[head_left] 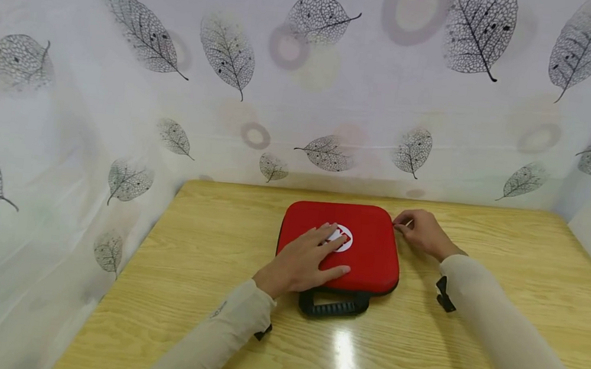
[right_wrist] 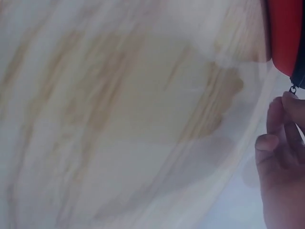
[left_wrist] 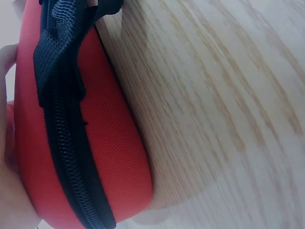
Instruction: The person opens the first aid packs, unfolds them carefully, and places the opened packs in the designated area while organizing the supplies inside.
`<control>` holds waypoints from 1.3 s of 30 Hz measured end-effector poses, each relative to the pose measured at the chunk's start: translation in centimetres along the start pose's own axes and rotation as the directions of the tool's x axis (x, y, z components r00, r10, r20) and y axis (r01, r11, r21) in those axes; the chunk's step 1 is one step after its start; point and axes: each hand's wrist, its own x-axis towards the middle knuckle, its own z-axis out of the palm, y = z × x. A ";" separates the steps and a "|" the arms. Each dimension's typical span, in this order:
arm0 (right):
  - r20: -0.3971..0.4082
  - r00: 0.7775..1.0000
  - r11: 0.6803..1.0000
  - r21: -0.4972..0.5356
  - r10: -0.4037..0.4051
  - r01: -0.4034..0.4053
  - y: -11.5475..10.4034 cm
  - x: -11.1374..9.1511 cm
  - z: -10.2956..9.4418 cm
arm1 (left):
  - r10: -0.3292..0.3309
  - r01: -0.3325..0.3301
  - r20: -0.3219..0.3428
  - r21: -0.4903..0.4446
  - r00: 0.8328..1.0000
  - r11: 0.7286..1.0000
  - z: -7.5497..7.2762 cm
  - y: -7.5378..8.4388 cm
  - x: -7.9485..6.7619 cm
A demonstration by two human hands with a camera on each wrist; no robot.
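Observation:
A red zippered case (head_left: pixel 365 233) with a white round emblem lies flat on the table, its black handle (head_left: pixel 334 308) toward me. My left hand (head_left: pixel 306 260) rests on the lid with fingers spread and straight, partly covering the emblem. At the case's far right corner my right hand (head_left: pixel 421 231) pinches the zipper pull (right_wrist: pixel 293 89) between thumb and finger. In the left wrist view the black zipper (left_wrist: pixel 69 157) runs along the side of the case, its teeth meshed there, below the handle's strap (left_wrist: pixel 59 47).
The wooden table (head_left: pixel 204 241) extends on both sides of the case and in front of it. A pale cloth (head_left: pixel 304 90) printed with leaves hangs behind the table and along its sides. Light glares off the table near the front.

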 end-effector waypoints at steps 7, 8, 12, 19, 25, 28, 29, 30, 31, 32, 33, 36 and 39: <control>-0.043 0.996 0.995 -0.058 -0.083 0.081 -0.4 -0.4 0.2 | -0.002 0.002 -0.008 0.024 1.000 1.000 0.1 0.1 0.1; -0.044 0.995 0.994 -0.064 -0.094 0.091 -0.5 -0.5 0.2 | -0.003 0.003 -0.009 0.027 1.000 1.000 0.1 0.1 0.1; -0.048 0.993 0.991 -0.085 -0.110 0.106 -0.7 -0.8 0.1 | -0.002 0.003 -0.010 0.039 1.000 0.999 0.2 0.1 0.2; -0.043 0.991 0.985 -0.120 -0.130 0.124 -0.9 -1.2 -0.1 | -0.006 0.006 -0.017 0.043 1.000 0.999 0.3 0.0 0.2; -0.030 0.990 0.982 -0.136 -0.140 0.135 -1.1 -1.7 -0.2 | -0.004 0.005 -0.017 0.036 1.000 0.999 0.3 0.1 0.1; -0.019 0.990 0.981 -0.136 -0.140 0.136 -1.1 -1.8 -0.3 | -0.003 0.004 -0.018 0.037 1.000 0.999 0.3 0.1 0.0; -0.016 0.990 0.982 -0.135 -0.138 0.135 -1.2 -1.9 -0.3 | -0.004 0.004 -0.019 0.040 1.000 0.999 0.3 0.1 0.0; -0.013 0.990 0.981 -0.134 -0.140 0.137 -1.2 -1.9 -0.3 | -0.003 0.004 -0.020 0.041 1.000 0.999 0.2 0.2 0.0; -0.009 0.990 0.981 -0.134 -0.143 0.141 -1.2 -2.0 -0.4 | -0.004 0.005 -0.021 0.043 1.000 0.999 0.2 0.2 0.0; -0.008 0.989 0.980 -0.134 -0.147 0.145 -1.3 -2.0 -0.4 | -0.004 0.005 -0.021 0.044 1.000 0.999 0.2 0.2 0.0; -0.006 0.989 0.980 -0.136 -0.148 0.146 -1.3 -2.1 -0.4 | -0.004 0.005 -0.021 0.044 1.000 0.999 0.2 0.2 0.0; -0.002 0.988 0.978 -0.140 -0.154 0.152 -1.5 -2.3 -0.5 | -0.002 0.002 -0.021 0.043 1.000 0.999 0.2 0.1 0.0; 0.000 0.989 0.978 -0.146 -0.149 0.147 -1.5 -2.5 -0.5 | 0.003 -0.002 -0.021 0.047 1.000 0.999 0.3 0.1 0.2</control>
